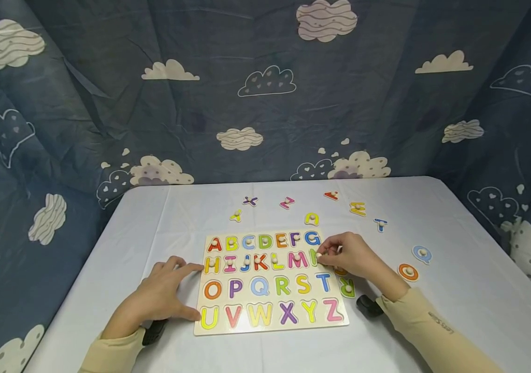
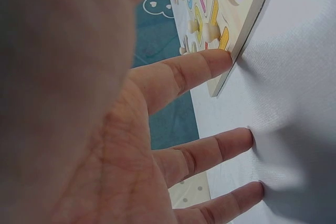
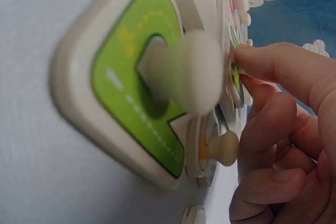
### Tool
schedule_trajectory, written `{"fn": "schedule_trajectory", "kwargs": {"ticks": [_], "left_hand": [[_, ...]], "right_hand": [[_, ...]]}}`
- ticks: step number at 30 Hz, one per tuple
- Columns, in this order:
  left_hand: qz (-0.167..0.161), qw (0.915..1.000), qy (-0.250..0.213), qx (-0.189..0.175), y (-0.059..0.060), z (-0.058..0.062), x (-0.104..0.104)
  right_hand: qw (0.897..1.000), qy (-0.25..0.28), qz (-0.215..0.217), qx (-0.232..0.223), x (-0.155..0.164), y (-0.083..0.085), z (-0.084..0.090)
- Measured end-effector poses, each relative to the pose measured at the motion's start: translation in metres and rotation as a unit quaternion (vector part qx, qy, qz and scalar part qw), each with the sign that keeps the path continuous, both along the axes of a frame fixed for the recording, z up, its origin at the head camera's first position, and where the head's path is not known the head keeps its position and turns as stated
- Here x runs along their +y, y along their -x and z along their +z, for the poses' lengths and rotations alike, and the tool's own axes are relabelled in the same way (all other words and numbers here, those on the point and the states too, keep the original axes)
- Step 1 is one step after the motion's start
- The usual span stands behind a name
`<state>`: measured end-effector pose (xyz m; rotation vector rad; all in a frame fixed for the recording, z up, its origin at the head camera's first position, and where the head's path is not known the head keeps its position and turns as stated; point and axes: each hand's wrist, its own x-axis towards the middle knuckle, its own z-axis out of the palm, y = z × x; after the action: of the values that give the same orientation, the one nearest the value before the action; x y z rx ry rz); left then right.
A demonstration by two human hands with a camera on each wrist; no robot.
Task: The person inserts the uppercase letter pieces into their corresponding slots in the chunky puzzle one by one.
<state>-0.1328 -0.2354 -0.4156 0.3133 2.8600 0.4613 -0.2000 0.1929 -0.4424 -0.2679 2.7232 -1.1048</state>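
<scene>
Tilting could jam the green wooden letter (image 1: 313,257) the right hand (image 1: 349,254) pinches; pushing could slide the cream wooden board (image 1: 272,275) touching the outstretched left hand (image 1: 160,290).

Tan sleeves (image 1: 433,331) are worn, the four-o'clock one marked with dark lettering (image 1: 440,322). A black device (image 1: 369,306) is worn at each wrist.

Reaches inward from either side with left forearm (image 1: 111,356) and right forearm (image 1: 433,322). Spreads the left hand (image 1: 160,291), keeping the thumb well apart from a straight index finger and extending other fingers. Pinches between thumb and index finger of the right hand (image 1: 351,254), curling the remaining fingers palmward.
</scene>
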Motion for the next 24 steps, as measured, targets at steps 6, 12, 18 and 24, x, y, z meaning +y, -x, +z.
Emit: {"fn": "schedule_trajectory", "kwargs": {"ticks": [6,12,18,24], "left_hand": [[0.001,1.0000,0.001,-0.005,0.001,0.000,0.000],[-0.004,0.9999,-0.004,-0.011,0.002,-0.002,-0.005],[-0.033,0.9983,-0.036,-0.031,0.013,-0.001,-0.016],[-0.044,0.9970,-0.042,-0.049,0.029,0.000,-0.025]], "right_hand": [[1.000,-0.022,0.014,0.003,0.000,0.000,0.003],[0.999,-0.030,0.021,-0.007,0.000,-0.003,0.006],[0.999,-0.033,-0.010,0.001,0.029,-0.012,0.018],[0.996,-0.025,-0.084,0.011,0.088,-0.032,0.030]]}}
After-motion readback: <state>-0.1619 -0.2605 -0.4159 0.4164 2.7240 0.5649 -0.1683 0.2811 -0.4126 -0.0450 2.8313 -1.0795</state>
